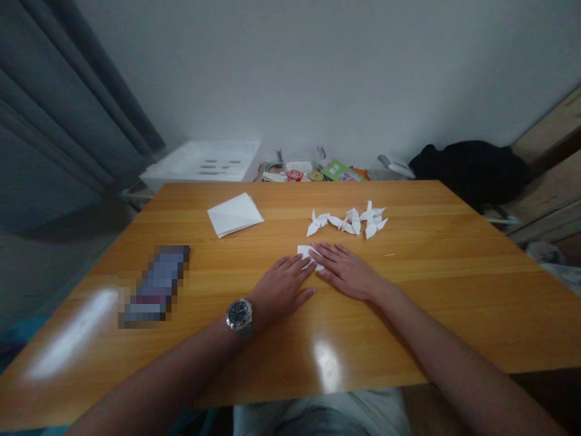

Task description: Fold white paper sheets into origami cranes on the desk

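Note:
A small piece of white paper point(303, 249) lies flat on the wooden table, partly covered by my fingers. My left hand point(281, 284), with a watch point(239, 315) on its wrist, rests palm down with its fingertips on the paper's near left side. From the right, my right hand point(347, 269) lies flat with its fingers stretched over the paper's right part. Neither hand grips anything. Just beyond them stands a row of several folded white paper cranes point(354, 221). A stack of white paper sheets point(235, 215) lies farther back on the left.
A blurred-out phone-like object point(157, 281) lies on the left of the table point(454, 315). A thin white strip point(389, 255) is right of my right hand. Behind the far edge are a white plastic tray point(204, 160), a green booklet point(340, 171) and a black item point(472, 172).

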Available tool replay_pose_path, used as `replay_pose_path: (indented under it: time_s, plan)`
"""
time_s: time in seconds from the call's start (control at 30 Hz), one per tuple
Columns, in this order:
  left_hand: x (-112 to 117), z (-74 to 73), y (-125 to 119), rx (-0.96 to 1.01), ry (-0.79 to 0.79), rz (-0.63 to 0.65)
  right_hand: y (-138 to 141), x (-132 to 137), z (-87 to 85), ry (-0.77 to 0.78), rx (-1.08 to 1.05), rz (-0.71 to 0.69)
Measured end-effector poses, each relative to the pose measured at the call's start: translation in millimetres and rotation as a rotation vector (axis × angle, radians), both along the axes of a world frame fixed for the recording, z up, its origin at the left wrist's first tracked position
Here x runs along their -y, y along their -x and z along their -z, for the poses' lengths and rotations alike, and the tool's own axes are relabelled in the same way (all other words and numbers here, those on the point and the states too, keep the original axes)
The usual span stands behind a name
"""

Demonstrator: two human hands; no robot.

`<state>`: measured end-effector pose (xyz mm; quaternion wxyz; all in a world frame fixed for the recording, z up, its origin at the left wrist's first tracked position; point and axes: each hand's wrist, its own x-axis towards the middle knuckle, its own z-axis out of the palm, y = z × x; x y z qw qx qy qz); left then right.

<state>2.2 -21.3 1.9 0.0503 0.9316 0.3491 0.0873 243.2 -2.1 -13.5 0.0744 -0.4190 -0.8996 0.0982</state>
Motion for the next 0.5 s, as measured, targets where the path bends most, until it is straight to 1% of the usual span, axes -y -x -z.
replay_pose_path:
  time_s: [0.1,0.27,0.5]
  plan:
    - [0.8,-0.4,0.7,-0.012,0.007,-0.007,-0.6,-0.1,0.2,0.013,0.007,0.007]
    - [4.8,0.6,-1.0,0.002,-0.027,-0.017,-1.2,0.7,-2.3,0.029,0.021,0.022]
    - [6.9,-2.4,-3.2,0.003,-0.002,-0.046,-0.2,2.0,-1.0,0.016,0.000,0.055]
